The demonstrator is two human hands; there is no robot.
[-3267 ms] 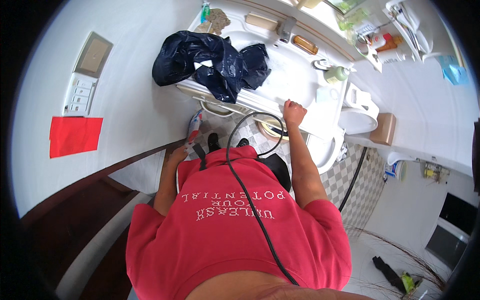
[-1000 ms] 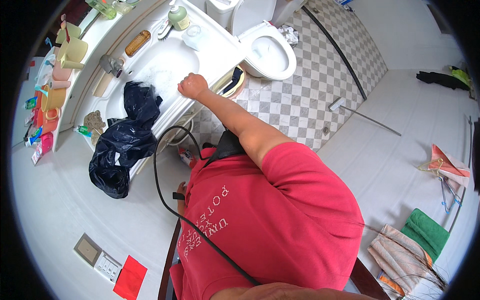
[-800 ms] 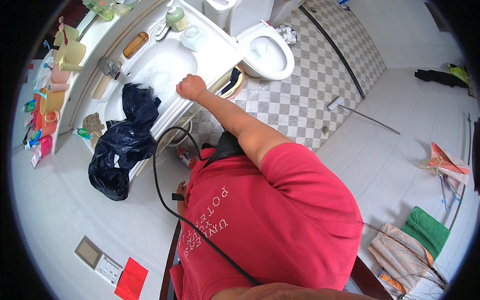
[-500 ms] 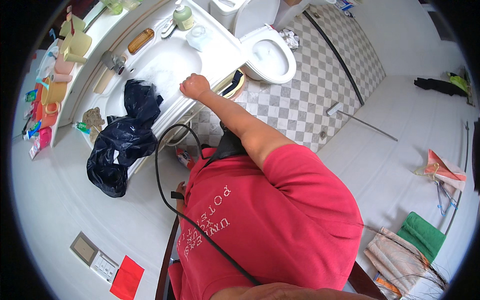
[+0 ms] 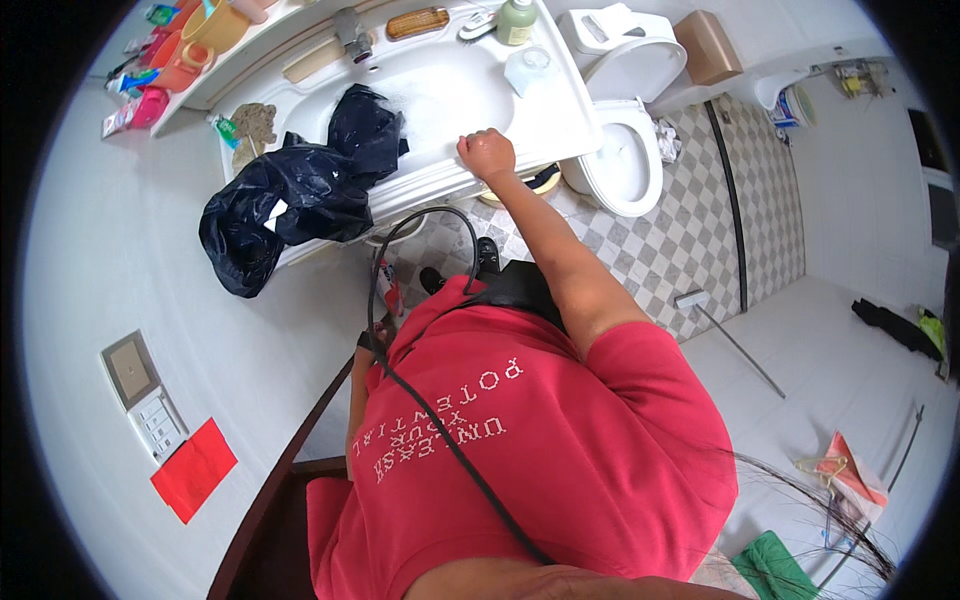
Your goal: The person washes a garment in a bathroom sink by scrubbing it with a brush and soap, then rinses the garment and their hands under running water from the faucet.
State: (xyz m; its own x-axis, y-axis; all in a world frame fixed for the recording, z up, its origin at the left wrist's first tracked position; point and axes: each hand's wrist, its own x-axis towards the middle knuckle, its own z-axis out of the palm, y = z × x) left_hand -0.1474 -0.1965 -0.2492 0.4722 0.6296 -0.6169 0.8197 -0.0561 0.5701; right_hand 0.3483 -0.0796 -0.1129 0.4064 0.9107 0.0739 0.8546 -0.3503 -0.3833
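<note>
My right hand (image 5: 487,154) is curled into a fist at the front rim of the white washbasin (image 5: 549,135). Whatever its fingers may enclose is hidden. Low by my left side, my left hand (image 5: 380,334) shows only in part behind a black cable (image 5: 372,300) and my red shirt; its fingers are unclear. A crumpled black plastic bag (image 5: 318,190) lies across the left part of the basin and hangs over the front edge. White suds (image 5: 408,108) spread in the bowl beside the bag, near the grey tap (image 5: 352,36).
Behind the bowl are a brown brush (image 5: 418,22), a green pump bottle (image 5: 516,22) and a clear tub (image 5: 530,70). A toilet (image 5: 625,165) stands to the right on checkered tiles. A floor squeegee (image 5: 738,348) leans there. Cups (image 5: 218,25) line the left shelf.
The view has turned, so the basin and bag sit higher and further right in the picture. My dark shoes now show below the basin. My right hand stays closed at the rim.
</note>
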